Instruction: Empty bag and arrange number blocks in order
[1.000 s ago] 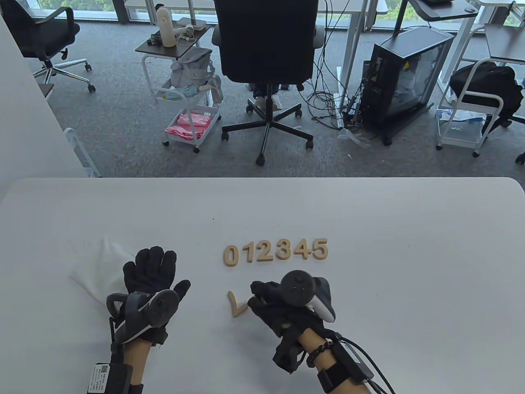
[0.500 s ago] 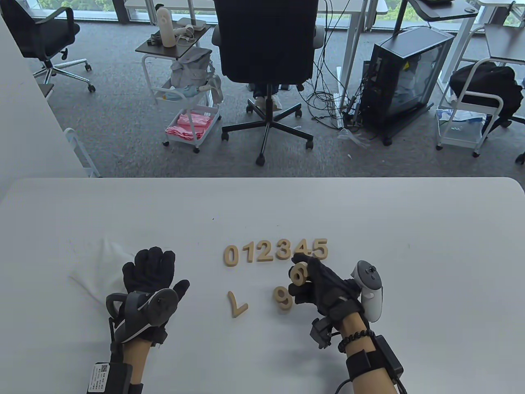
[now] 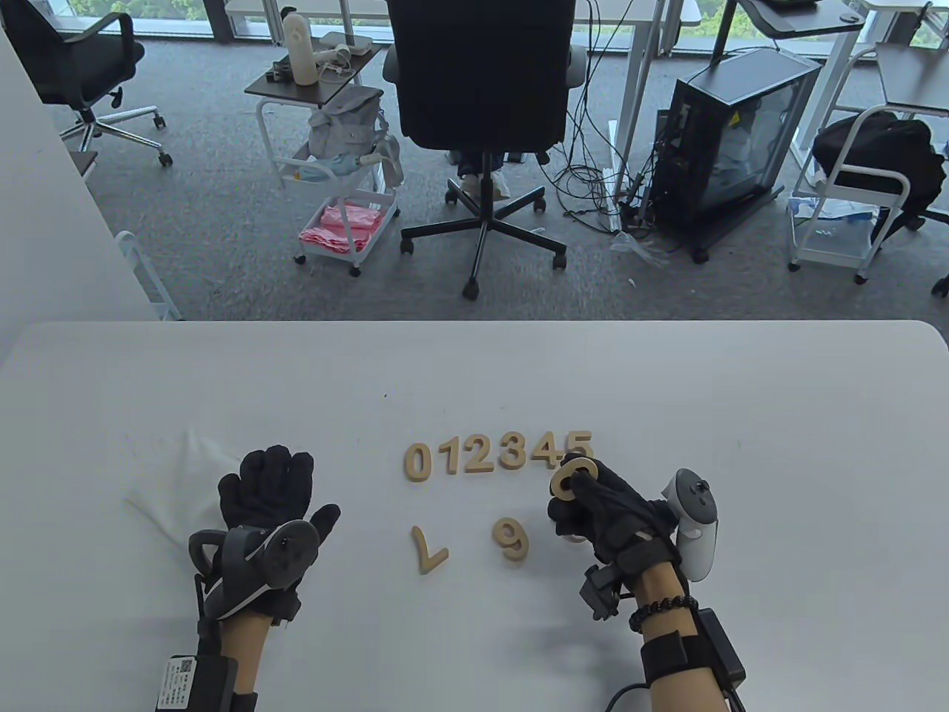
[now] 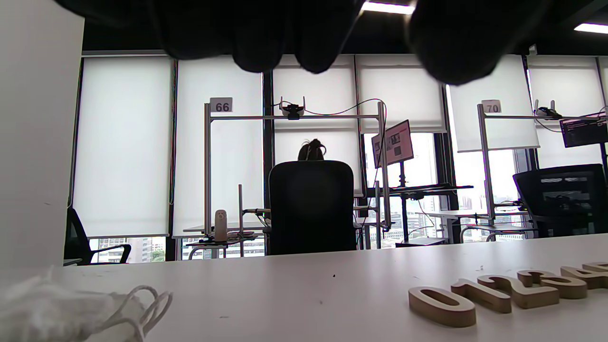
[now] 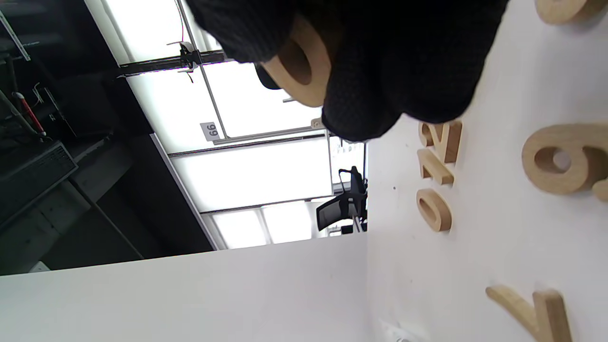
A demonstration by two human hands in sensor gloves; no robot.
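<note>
The right hand (image 3: 593, 512) pinches a small, light-looking, stiff tan wooden 6 block (image 3: 572, 478) by its rim just beside the 5 ending the wooden number row (image 3: 498, 454), while the left hand (image 3: 270, 493) rests flat and open-fingered on the white surface (image 3: 741, 415) beside the white cloth bag (image 3: 182, 475).

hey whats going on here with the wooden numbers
A person in sensor gloves is lining up wooden number blocks on a white table. A row reading 0 to 5 already lies flat. The right hand holds another block, probably the 6, just by the row's right end, not yet set down. A 9 and a 7 lie loose nearer the person. The left hand rests flat on the table by the white bag.
</note>
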